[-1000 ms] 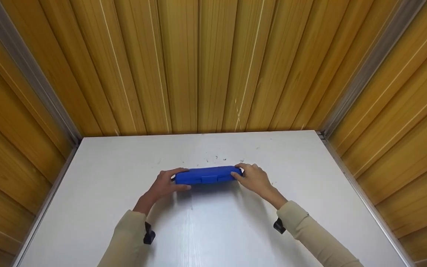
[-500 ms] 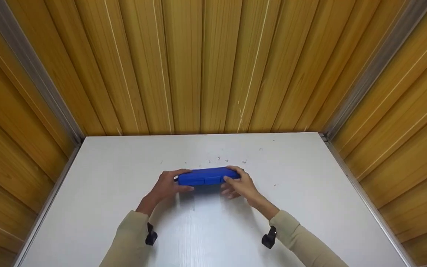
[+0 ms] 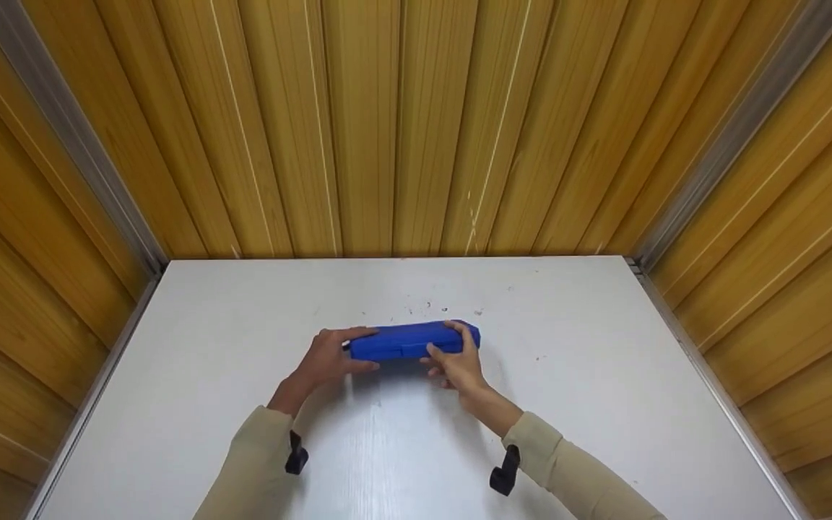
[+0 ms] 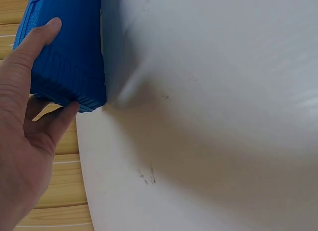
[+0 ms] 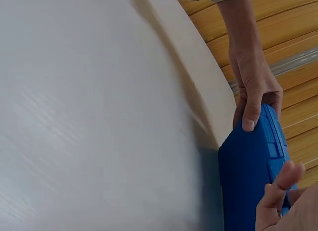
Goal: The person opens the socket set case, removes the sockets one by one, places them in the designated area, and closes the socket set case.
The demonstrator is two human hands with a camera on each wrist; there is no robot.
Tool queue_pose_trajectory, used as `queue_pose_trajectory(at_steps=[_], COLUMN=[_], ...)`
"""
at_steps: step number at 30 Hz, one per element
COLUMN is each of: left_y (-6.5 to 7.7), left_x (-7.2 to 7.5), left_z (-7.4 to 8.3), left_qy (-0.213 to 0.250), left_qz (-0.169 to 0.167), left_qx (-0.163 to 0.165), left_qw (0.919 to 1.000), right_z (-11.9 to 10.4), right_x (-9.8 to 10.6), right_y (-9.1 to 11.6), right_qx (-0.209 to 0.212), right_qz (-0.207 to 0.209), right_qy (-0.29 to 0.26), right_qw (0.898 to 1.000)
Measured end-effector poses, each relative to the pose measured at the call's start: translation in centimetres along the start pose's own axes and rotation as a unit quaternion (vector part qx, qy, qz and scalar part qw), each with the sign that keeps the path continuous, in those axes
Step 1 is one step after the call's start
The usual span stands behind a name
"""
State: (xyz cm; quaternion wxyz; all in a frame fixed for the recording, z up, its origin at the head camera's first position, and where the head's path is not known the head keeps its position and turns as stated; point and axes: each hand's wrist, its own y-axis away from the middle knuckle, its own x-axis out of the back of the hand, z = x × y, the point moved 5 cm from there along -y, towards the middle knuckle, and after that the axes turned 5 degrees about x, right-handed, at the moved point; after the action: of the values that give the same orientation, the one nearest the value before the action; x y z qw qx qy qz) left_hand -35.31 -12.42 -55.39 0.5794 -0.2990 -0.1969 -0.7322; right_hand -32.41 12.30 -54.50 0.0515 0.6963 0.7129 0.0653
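A blue plastic case [image 3: 409, 342] with a latch on its front side is at the middle of the white table, between both hands. My left hand [image 3: 323, 360] grips its left end, thumb on the near side and fingers over the far edge; in the left wrist view the left hand [image 4: 30, 126] holds the ribbed end of the case [image 4: 69, 57]. My right hand [image 3: 461, 361] has its index finger over the top and its thumb at the front near the latch, leaving the right end uncovered. Whether the case touches the table cannot be told.
The white table [image 3: 243, 296] carries small dark marks beyond the case. Yellow wood-patterned panel walls [image 3: 358, 130] stand behind it and at both sides, with grey metal posts [image 3: 748, 137] at the corners. Black wrist mounts [image 3: 505, 473] hang from both sleeves.
My right hand has slid leftward from the right end of the case to its front near the latch. The left hand keeps its hold, and the case has turned slightly.
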Motion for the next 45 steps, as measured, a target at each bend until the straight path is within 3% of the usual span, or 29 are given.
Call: queue_pose_trajectory(at_steps=[5, 10, 15, 18, 21, 25, 28, 33, 39, 45], left_y=[0.3, 0.6, 1.1, 1.6, 2.2, 2.9, 3.4, 3.8, 4.3, 4.7], left_x=[0.1, 0.1, -0.2, -0.4, -0.6, -0.9, -1.1, -1.6, -2.1, -2.2], left_z=[0.2, 0.3, 0.3, 0.2, 0.1, 0.0, 0.0, 0.0, -0.7, -0.9], left_qy=[-0.005, -0.021, -0.035, -0.042, -0.049, -0.049, -0.041, -0.001, 0.068, 0.075], left_qz=[0.009, 0.016, 0.006, -0.002, -0.011, -0.010, -0.003, 0.019, 0.050, 0.051], left_qx=[-0.029, -0.048, -0.045, -0.057, -0.066, -0.056, -0.054, -0.055, -0.026, -0.014], left_qw=[0.9995, 0.9985, 0.9984, 0.9975, 0.9966, 0.9972, 0.9977, 0.9983, 0.9961, 0.9958], right_z=[0.0, -0.1, -0.2, -0.4, -0.5, -0.1, 0.6, 1.5, 2.5, 3.0], right_x=[-0.1, 0.0, 0.9, 2.3, 4.1, 5.9, 6.3, 6.4, 6.5, 6.4], right_y=[0.2, 0.5, 0.6, 0.7, 0.7, 0.2, -0.3, -1.1, -0.8, -0.3], right_qx=[0.005, -0.002, -0.027, -0.033, -0.015, 0.035, 0.076, 0.134, 0.148, 0.163], right_qz=[0.009, -0.011, -0.074, -0.117, -0.134, -0.130, -0.119, -0.080, -0.065, -0.071], right_qy=[-0.006, 0.009, 0.060, 0.108, 0.176, 0.284, 0.316, 0.316, 0.319, 0.319], right_qw=[1.000, 1.000, 0.995, 0.987, 0.975, 0.949, 0.938, 0.936, 0.934, 0.931])
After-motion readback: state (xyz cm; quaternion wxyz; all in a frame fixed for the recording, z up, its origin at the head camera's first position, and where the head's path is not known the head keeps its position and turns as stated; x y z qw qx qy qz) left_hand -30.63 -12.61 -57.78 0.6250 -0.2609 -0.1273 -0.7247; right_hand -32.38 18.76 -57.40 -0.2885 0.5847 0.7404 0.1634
